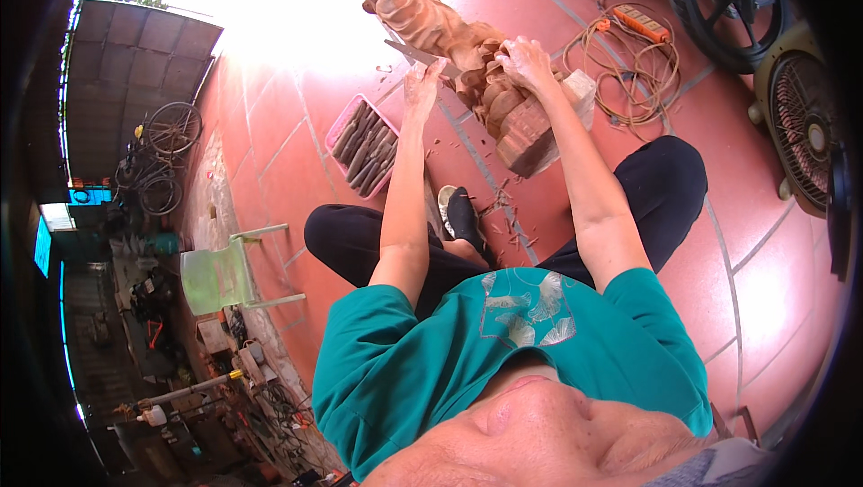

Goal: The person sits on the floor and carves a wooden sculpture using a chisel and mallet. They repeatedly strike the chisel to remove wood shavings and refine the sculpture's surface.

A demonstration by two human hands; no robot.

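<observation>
A reddish-brown wood carving (pixel 440 30) lies slantwise on the floor in front of me, its squared base end (pixel 530 134) nearest my knees. My right hand (pixel 524 62) rests on its middle, fingers curled over the carved surface. Beside the carving's left side, my left hand (pixel 422 82) is closed at a flat, grey, blade-like strip (pixel 412 51). That strip slants against the wood; its exact kind is too unclear to tell. By my left forearm stands a pink basket (pixel 332 140) packed with several long carving tools (pixel 367 150).
Wood chips (pixel 517 226) lie on red floor tiles near my shoe (pixel 463 217). To the right are a coiled cord (pixel 620 109) with an orange power strip (pixel 641 24), a wheel (pixel 719 15) and a fan (pixel 800 118). A green chair (pixel 216 278) and bicycle (pixel 171 132) stand left.
</observation>
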